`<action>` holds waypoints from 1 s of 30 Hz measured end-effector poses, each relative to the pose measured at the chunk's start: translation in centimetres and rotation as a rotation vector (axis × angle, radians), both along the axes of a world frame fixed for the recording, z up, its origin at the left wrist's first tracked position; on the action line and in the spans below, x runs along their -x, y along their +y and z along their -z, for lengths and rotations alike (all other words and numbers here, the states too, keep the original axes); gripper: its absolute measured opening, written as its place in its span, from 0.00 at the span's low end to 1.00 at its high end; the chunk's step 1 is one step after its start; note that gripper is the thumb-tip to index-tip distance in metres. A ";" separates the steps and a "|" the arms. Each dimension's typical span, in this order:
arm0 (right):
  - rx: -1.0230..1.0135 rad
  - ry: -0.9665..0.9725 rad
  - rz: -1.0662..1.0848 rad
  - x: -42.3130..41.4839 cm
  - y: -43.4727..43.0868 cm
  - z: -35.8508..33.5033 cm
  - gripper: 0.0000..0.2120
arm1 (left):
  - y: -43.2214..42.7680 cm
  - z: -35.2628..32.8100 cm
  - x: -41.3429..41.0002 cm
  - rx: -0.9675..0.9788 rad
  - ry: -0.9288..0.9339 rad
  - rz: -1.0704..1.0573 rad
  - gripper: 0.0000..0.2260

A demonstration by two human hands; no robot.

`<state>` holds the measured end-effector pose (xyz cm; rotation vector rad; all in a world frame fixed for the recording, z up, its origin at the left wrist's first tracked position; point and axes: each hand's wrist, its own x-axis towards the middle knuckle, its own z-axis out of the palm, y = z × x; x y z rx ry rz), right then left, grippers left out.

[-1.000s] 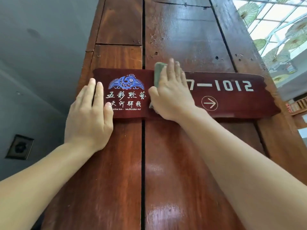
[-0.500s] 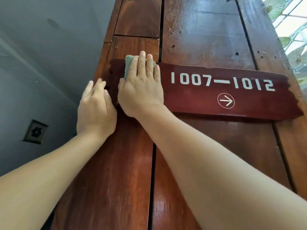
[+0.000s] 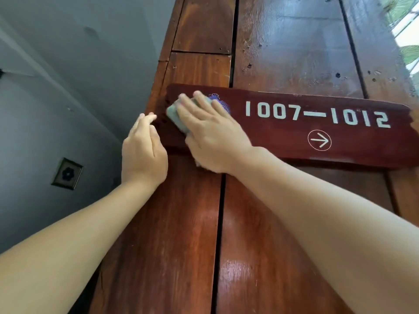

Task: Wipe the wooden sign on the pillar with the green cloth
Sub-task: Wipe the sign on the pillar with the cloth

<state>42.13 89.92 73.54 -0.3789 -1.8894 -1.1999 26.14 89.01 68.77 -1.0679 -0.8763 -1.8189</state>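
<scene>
A dark red wooden sign (image 3: 294, 134) with white "1007—1012" and a circled arrow is fixed across a brown wooden pillar (image 3: 199, 223). My right hand (image 3: 210, 134) lies flat on the sign's left part and presses a folded green cloth (image 3: 175, 115) against it; the cloth shows under my fingers at the left. The hand hides most of a blue emblem. My left hand (image 3: 142, 150) rests at the pillar's left edge beside the sign's left end, fingers slightly apart, holding nothing.
The pillar is made of vertical planks with dark gaps between them. A grey wall (image 3: 68, 87) lies to the left with a small dark square fixture (image 3: 67, 173). Bright glazing with green fan shapes (image 3: 408, 48) shows at the upper right.
My right hand has slid the cloth from the sign's middle to its left end. My left hand has shifted left off the sign to the pillar's edge.
</scene>
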 end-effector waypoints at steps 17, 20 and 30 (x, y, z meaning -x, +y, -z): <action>0.012 0.169 0.147 -4.6 2.0 1.1 0.32 | -0.7 0.0 -2.3 0.203 -0.058 -0.282 0.22; 0.035 0.208 0.220 -9.1 3.3 -1.0 0.32 | -0.6 -1.0 -3.8 0.253 -0.078 -0.414 0.26; 0.487 0.936 0.184 -15.9 6.0 -4.4 0.38 | 0.0 -1.7 -2.4 0.207 -0.045 -0.402 0.24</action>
